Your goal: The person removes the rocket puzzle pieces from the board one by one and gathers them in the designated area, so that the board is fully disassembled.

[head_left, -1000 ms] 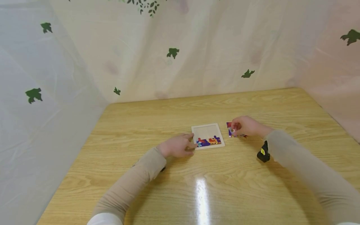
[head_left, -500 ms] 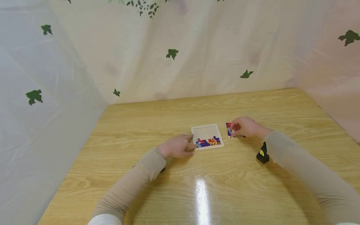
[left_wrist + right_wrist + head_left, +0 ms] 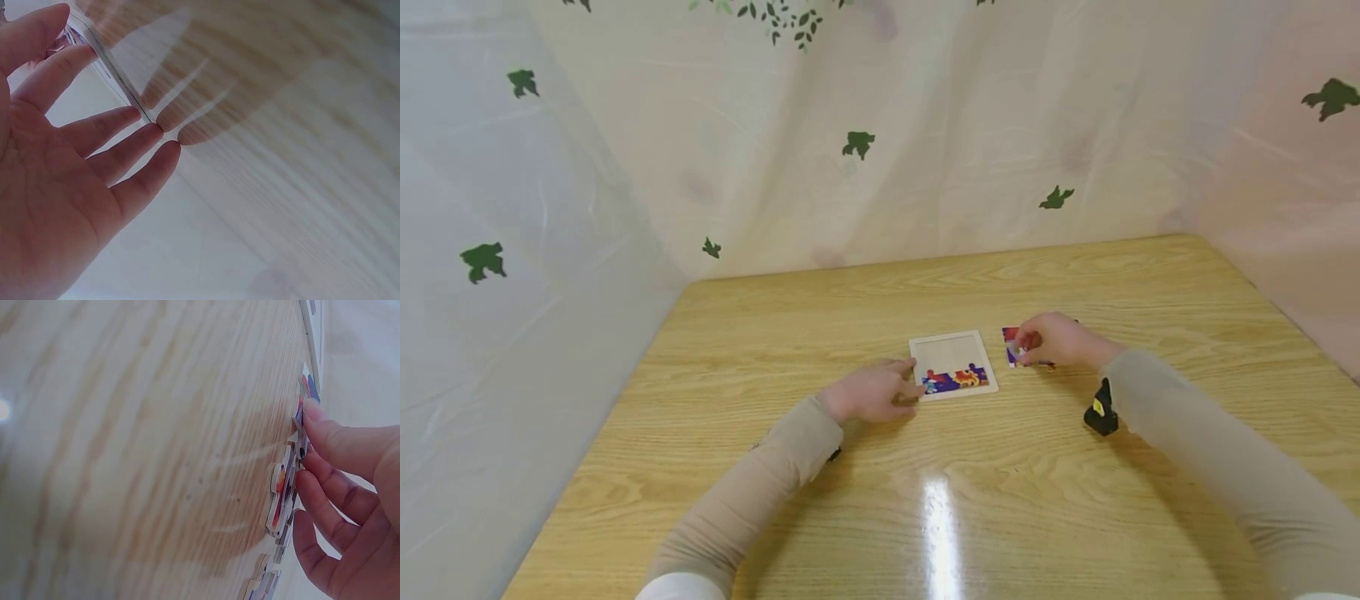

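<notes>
A square puzzle tray (image 3: 947,352) with a pale rim lies on the table, colourful jigsaw pieces (image 3: 958,380) filling its near side. My left hand (image 3: 868,392) rests at the tray's left edge; in the left wrist view its fingers (image 3: 128,147) are spread and nearly straight, fingertips right at the edge. Right of the tray, my right hand (image 3: 1058,337) pinches a purple and red puzzle piece (image 3: 1010,335) between thumb and fingers, close over the table. More loose pieces (image 3: 281,490) lie under and beside these fingers in the right wrist view, partly hidden by the hand.
The wooden table (image 3: 820,325) reaches back to a pale curtain (image 3: 775,167) with green leaf prints. A black wrist camera (image 3: 1101,412) hangs below the right sleeve. More puzzle pieces (image 3: 259,587) lie at the bottom of the right wrist view.
The right hand has shifted very slightly at the loose pieces. The left hand and the tray stay where they were; the head view has tilted a little.
</notes>
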A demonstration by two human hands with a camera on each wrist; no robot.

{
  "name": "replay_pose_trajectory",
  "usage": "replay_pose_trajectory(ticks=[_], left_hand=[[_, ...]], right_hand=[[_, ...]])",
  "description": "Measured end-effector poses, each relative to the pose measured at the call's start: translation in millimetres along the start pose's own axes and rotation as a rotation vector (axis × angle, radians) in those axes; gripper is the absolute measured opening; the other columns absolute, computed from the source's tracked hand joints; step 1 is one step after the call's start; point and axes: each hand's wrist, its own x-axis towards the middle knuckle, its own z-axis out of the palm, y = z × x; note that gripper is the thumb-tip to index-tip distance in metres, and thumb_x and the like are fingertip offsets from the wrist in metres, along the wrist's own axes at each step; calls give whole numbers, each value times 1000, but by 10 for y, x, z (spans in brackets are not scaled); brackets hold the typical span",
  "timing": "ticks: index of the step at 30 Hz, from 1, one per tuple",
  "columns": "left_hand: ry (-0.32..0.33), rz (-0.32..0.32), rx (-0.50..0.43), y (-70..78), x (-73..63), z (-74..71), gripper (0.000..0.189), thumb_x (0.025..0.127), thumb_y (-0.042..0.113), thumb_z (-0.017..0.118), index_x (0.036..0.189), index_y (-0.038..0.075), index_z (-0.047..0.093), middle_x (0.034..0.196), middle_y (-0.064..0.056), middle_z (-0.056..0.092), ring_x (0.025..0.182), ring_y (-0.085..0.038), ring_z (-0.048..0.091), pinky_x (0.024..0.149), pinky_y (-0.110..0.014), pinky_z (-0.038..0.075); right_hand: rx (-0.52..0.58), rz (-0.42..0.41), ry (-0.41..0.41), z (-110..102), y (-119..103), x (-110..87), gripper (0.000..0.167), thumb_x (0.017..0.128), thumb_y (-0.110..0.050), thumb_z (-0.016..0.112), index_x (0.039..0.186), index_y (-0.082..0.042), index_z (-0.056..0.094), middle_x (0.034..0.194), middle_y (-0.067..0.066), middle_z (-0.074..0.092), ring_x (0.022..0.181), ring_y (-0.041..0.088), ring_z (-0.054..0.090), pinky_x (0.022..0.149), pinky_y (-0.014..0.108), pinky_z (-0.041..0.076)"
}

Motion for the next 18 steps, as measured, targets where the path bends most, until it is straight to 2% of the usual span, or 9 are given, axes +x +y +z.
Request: replay_pose_trajectory(ticks=[10,18], left_hand=[[5,8,3,-5,10,8,42,96,30,54,136,15,53,153,-23,24,141,-35,27,117,-41,23],[5,-1,-1,-11,29,19,43,97,31,53,136,15,52,153,-22,23,141,-34,27,117,-40,22]], right_hand=[[-3,21,3,6,3,-3,15,83,-10,71,95,-1,68,82,5,60,74,18,49,63,26,42],[-1,34,1,6,8,-2,14,84,-8,70,96,-1,67,84,6,61,75,18,50,64,27,44]])
